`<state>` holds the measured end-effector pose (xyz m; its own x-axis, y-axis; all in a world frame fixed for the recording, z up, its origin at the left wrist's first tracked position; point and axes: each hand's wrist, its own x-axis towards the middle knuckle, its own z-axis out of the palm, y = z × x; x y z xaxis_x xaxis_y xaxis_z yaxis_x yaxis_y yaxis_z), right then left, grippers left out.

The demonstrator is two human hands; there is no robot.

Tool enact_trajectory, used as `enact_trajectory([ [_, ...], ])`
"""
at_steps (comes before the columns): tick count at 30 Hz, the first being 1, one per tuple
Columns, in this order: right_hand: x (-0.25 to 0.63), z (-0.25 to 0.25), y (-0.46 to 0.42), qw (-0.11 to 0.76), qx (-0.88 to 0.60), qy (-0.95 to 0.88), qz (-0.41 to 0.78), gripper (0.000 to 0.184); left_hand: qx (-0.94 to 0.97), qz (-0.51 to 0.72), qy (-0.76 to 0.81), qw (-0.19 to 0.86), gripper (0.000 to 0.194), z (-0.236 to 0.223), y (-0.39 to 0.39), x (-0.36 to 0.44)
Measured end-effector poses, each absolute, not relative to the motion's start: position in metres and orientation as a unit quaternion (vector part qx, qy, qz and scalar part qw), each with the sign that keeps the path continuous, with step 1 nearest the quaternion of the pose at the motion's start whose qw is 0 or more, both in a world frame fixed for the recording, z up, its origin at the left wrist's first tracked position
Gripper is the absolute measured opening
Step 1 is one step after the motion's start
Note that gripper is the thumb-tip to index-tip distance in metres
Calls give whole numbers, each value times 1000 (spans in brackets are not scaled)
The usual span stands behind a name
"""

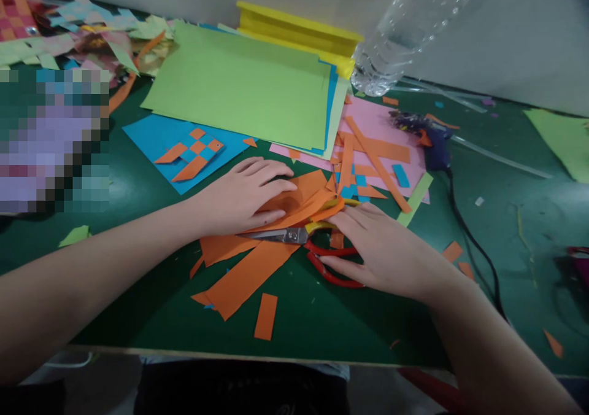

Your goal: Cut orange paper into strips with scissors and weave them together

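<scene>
My left hand (251,194) lies over a pile of orange paper strips (308,188), its fingers stretched out and apart. My right hand (380,249) is around the handles of a pair of scissors (294,236), with the thumb at a red loop and the fingers by a yellow part. The scissors' blades point left, partly under the orange paper near my left hand. A wide orange strip (253,280) and a small orange rectangle (265,317) lie below them. Behind my left hand, a woven orange and blue paper fish (200,151) rests on blue paper (151,135).
Stacked green sheets (248,83) lie at the back by a yellow holder (294,25). A clear plastic bottle (391,46) stands beside them. A glue gun (435,145) trails its cord at right over the green table (331,335). Pink paper (372,117) carries orange strips. Paper scraps crowd the far left.
</scene>
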<state>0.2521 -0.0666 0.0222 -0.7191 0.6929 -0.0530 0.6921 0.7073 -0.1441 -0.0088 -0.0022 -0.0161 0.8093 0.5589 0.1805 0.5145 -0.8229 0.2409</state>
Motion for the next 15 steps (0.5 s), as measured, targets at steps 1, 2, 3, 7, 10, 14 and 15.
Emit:
enact_trajectory([
  [1,252,22,-67,3,-375,-924,78,35,946,123,285,91,38,-16,-2,-9],
  [2,252,22,-67,4,-375,-923,80,35,946,123,285,92,38,-17,-2,-9],
  [3,253,22,-67,5,-376,-923,81,36,946,124,285,93,38,-17,-2,-9],
  [7,254,22,-67,4,-376,-924,74,37,946,121,286,92,39,-17,-2,-9],
  [10,254,23,-67,6,-370,-926,69,37,947,118,285,87,40,-16,-2,-9],
  [14,254,22,-67,6,-368,-928,68,36,948,120,282,85,40,-16,-2,-8],
  [15,254,22,-67,7,-366,-928,67,36,948,121,282,85,40,-16,-2,-8],
])
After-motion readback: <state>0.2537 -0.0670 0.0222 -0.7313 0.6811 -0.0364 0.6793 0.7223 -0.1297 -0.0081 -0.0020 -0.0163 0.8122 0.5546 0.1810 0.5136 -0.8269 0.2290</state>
